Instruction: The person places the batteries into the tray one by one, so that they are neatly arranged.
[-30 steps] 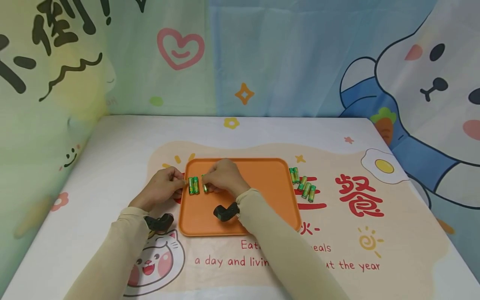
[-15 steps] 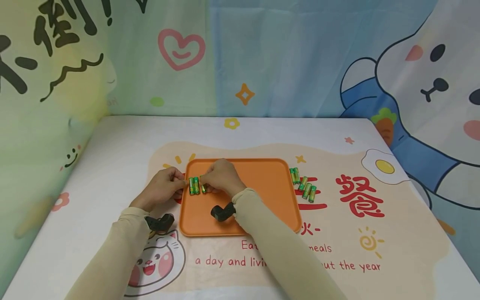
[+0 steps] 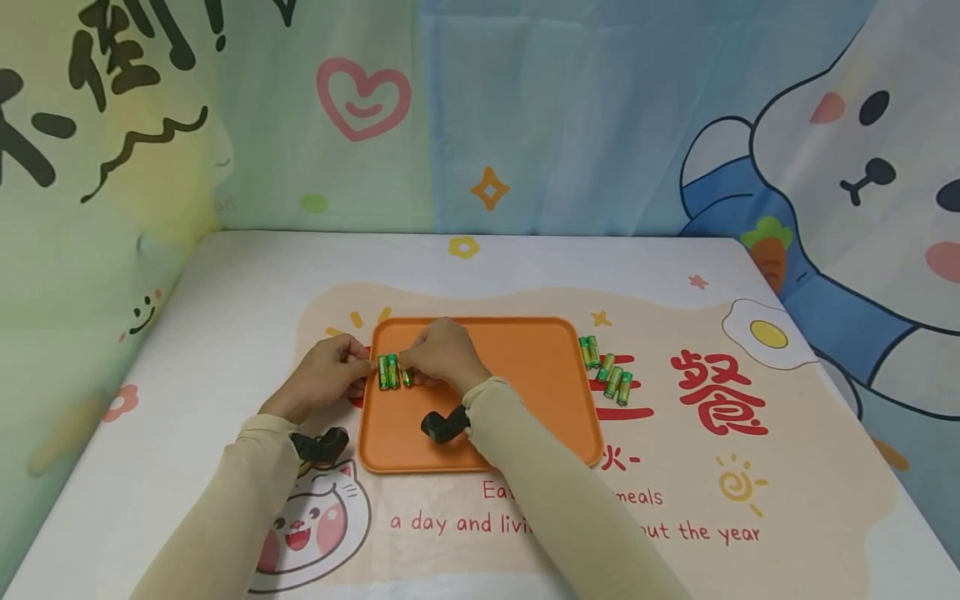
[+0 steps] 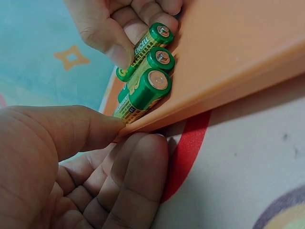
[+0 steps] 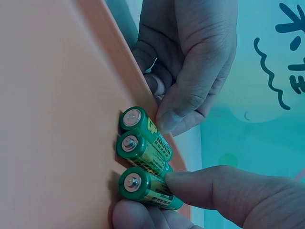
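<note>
On the orange tray (image 3: 517, 400), green batteries stand in a row along its left rim. My left hand (image 3: 326, 375) pinches that rim, thumb on top and fingers beneath, with the thumb tip close to the outermost battery (image 4: 147, 90). That battery shows a flat end in the wrist views, while the middle battery (image 5: 136, 147) beside it shows a nubbed end. My right hand (image 3: 446, 354) pinches a third battery (image 5: 145, 186) between thumb and fingers, its nub facing the same way as the middle one's. In the head view my right fingers partly cover this third battery.
Several more batteries (image 3: 615, 382) lie loosely on the printed tablecloth (image 3: 810, 467), just right of the tray. A dark wrist device (image 3: 446, 425) sits on the right wrist, another device (image 3: 321, 446) on the left. A patterned curtain (image 3: 555, 117) hangs behind the table.
My right hand has moved slightly left, bringing the third battery nearer the two others. The left hand keeps its place at the rim.
</note>
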A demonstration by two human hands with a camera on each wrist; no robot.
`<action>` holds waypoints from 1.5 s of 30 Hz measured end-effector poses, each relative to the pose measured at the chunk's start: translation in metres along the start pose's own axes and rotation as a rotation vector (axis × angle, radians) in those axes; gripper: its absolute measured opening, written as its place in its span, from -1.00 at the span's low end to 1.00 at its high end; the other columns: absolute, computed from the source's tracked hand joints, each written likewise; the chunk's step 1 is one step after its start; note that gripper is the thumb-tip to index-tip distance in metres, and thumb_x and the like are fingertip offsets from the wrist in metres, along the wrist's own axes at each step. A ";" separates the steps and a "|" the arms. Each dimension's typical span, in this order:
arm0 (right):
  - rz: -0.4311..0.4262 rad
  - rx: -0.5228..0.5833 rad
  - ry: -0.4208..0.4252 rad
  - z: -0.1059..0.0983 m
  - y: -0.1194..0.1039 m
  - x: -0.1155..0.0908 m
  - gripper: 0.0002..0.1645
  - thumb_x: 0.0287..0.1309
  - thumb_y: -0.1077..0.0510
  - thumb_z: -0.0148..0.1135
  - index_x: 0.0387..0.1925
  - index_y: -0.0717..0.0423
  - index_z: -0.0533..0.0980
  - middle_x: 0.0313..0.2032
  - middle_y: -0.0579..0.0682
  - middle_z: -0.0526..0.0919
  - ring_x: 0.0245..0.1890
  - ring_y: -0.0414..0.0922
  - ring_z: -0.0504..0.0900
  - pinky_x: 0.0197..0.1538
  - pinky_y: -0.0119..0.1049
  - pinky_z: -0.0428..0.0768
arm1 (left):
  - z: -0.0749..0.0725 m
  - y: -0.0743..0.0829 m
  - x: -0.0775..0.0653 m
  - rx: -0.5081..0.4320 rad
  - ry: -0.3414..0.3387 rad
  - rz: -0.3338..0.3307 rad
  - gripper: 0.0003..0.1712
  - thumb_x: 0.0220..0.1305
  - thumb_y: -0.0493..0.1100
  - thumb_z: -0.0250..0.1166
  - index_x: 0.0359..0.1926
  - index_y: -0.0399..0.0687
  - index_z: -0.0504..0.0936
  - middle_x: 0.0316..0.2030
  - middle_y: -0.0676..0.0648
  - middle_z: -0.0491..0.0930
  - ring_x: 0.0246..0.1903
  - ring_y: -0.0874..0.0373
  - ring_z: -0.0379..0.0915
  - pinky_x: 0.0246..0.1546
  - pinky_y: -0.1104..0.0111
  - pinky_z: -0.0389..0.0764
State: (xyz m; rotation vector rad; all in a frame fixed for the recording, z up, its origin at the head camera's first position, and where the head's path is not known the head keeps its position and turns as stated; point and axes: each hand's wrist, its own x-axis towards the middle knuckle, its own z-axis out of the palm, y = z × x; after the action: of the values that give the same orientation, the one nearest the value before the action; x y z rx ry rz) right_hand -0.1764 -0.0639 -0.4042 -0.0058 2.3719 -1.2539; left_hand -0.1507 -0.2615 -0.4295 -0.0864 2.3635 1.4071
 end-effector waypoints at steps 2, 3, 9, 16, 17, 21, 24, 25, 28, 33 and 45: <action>-0.003 0.006 0.002 0.000 0.000 0.000 -0.76 0.18 0.19 0.46 -0.58 0.17 0.74 -0.61 0.07 0.72 -0.64 -0.12 0.65 -0.47 -0.29 0.69 | 0.000 0.000 0.000 -0.002 -0.001 0.003 -0.78 0.48 -0.29 0.20 0.00 -0.38 0.46 -0.29 -0.15 0.58 -0.41 0.16 0.57 -0.34 0.37 0.73; -0.003 0.010 0.004 0.000 0.001 0.000 -0.77 0.18 0.19 0.46 -0.58 0.17 0.74 -0.61 0.08 0.72 -0.64 -0.12 0.65 -0.47 -0.29 0.69 | 0.001 0.001 -0.001 -0.002 -0.001 0.004 -0.78 0.48 -0.29 0.21 0.00 -0.38 0.47 -0.29 -0.15 0.58 -0.41 0.16 0.58 -0.35 0.37 0.73; -0.008 0.039 0.014 0.001 0.002 0.000 -0.83 0.14 0.23 0.46 -0.54 0.18 0.74 -0.60 0.11 0.74 -0.60 -0.07 0.72 -0.44 -0.27 0.71 | 0.001 0.002 -0.001 -0.008 -0.003 0.005 -0.78 0.48 -0.29 0.21 0.00 -0.38 0.47 -0.30 -0.15 0.58 -0.41 0.16 0.58 -0.35 0.36 0.73; -0.011 0.055 0.019 0.001 0.004 0.000 -0.78 0.18 0.21 0.44 -0.57 0.18 0.73 -0.61 0.10 0.73 -0.61 -0.08 0.71 -0.46 -0.29 0.70 | 0.000 0.003 -0.002 -0.007 -0.002 0.001 -0.78 0.48 -0.28 0.21 0.00 -0.37 0.47 -0.30 -0.14 0.58 -0.41 0.16 0.58 -0.35 0.37 0.73; -0.011 0.057 0.019 0.001 0.004 0.000 -0.78 0.18 0.21 0.44 -0.57 0.18 0.73 -0.61 0.10 0.73 -0.61 -0.08 0.71 -0.47 -0.29 0.69 | 0.000 0.003 -0.001 -0.009 -0.002 -0.001 -0.79 0.48 -0.28 0.21 0.00 -0.37 0.47 -0.30 -0.14 0.58 -0.41 0.16 0.58 -0.35 0.37 0.73; -0.007 0.062 0.020 0.001 0.005 0.000 -0.77 0.20 0.19 0.45 -0.56 0.17 0.74 -0.59 0.11 0.74 -0.61 -0.09 0.71 -0.46 -0.30 0.70 | 0.001 0.002 0.000 -0.008 0.001 0.000 -0.79 0.48 -0.28 0.20 -0.01 -0.37 0.47 -0.31 -0.14 0.57 -0.42 0.16 0.58 -0.35 0.37 0.73; 0.000 0.069 0.021 0.001 0.006 0.000 -0.76 0.21 0.17 0.45 -0.54 0.17 0.74 -0.58 0.12 0.74 -0.60 -0.08 0.71 -0.46 -0.30 0.70 | 0.000 0.002 0.000 -0.004 0.001 -0.002 -0.79 0.49 -0.28 0.20 -0.01 -0.36 0.47 -0.31 -0.14 0.58 -0.42 0.15 0.59 -0.35 0.37 0.73; 0.003 0.074 0.021 0.001 0.006 0.000 -0.77 0.21 0.16 0.46 -0.54 0.17 0.74 -0.58 0.12 0.74 -0.60 -0.09 0.71 -0.46 -0.30 0.70 | 0.000 0.002 0.000 -0.005 0.002 -0.004 -0.80 0.49 -0.28 0.20 -0.01 -0.36 0.47 -0.30 -0.14 0.58 -0.42 0.15 0.59 -0.35 0.37 0.73; 0.008 0.085 0.021 0.001 0.006 0.000 -0.78 0.21 0.16 0.46 -0.52 0.16 0.74 -0.58 0.11 0.74 -0.60 -0.09 0.71 -0.46 -0.30 0.70 | -0.001 0.001 0.000 -0.005 0.001 -0.002 -0.79 0.49 -0.27 0.20 -0.01 -0.36 0.47 -0.30 -0.14 0.57 -0.42 0.15 0.59 -0.34 0.36 0.74; 0.010 0.087 0.027 0.001 0.007 0.001 -0.78 0.22 0.17 0.45 -0.52 0.17 0.73 -0.60 0.09 0.73 -0.60 -0.10 0.72 -0.46 -0.31 0.70 | -0.001 0.001 0.001 -0.015 -0.002 -0.001 -0.80 0.49 -0.27 0.20 -0.01 -0.36 0.47 -0.31 -0.14 0.57 -0.42 0.14 0.59 -0.34 0.36 0.74; 0.007 0.081 0.012 -0.001 0.007 -0.001 -0.74 0.23 0.17 0.42 -0.54 0.19 0.73 -0.58 0.13 0.74 -0.60 -0.08 0.71 -0.45 -0.31 0.70 | -0.001 0.000 0.001 -0.003 0.004 -0.004 -0.80 0.49 -0.27 0.21 -0.02 -0.35 0.48 -0.32 -0.14 0.57 -0.43 0.14 0.58 -0.35 0.35 0.74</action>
State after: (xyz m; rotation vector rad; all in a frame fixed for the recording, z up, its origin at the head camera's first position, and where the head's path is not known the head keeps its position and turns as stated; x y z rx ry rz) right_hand -0.1745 -0.0582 -0.4087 0.0353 2.3272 -1.3493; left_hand -0.1513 -0.2625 -0.4297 -0.0954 2.3630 1.4100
